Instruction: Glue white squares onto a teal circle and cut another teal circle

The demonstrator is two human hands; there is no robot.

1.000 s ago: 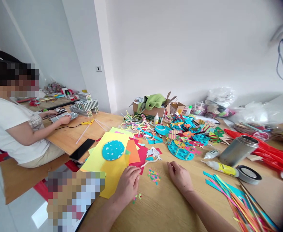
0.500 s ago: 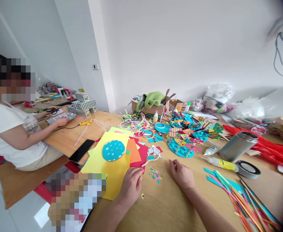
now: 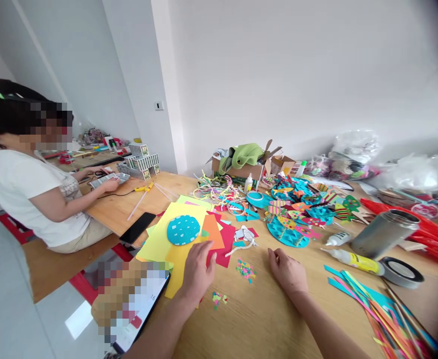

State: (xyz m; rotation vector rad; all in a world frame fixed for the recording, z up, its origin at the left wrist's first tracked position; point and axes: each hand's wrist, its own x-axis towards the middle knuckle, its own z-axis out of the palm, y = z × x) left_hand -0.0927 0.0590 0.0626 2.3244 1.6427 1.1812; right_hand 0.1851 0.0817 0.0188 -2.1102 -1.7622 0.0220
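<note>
The counter (image 3: 249, 319) runs from near to far, with a person (image 3: 35, 194) in a white shirt seated at its far left. A heap of blue pieces and patterned fish shapes (image 3: 297, 207) lies on the far right. A pale yellow sheet (image 3: 159, 240) lies left of centre, beside orange (image 3: 212, 230) and red paper (image 3: 227, 244). A metal canister (image 3: 385, 233) leans at the right. Of the hands, the left (image 3: 199, 268) is loosely bent and visibly grasps nothing, near the coloured paper; whether it touches is unclear. The right (image 3: 288, 273) rests with fingers curled in; I cannot tell whether it grasps anything. A blue disc (image 3: 183, 230) with white flecks lies on the yellow sheet. Between the hands sits a pile of paper bits (image 3: 246, 269), with a smaller cluster (image 3: 219, 299) nearer.
</note>
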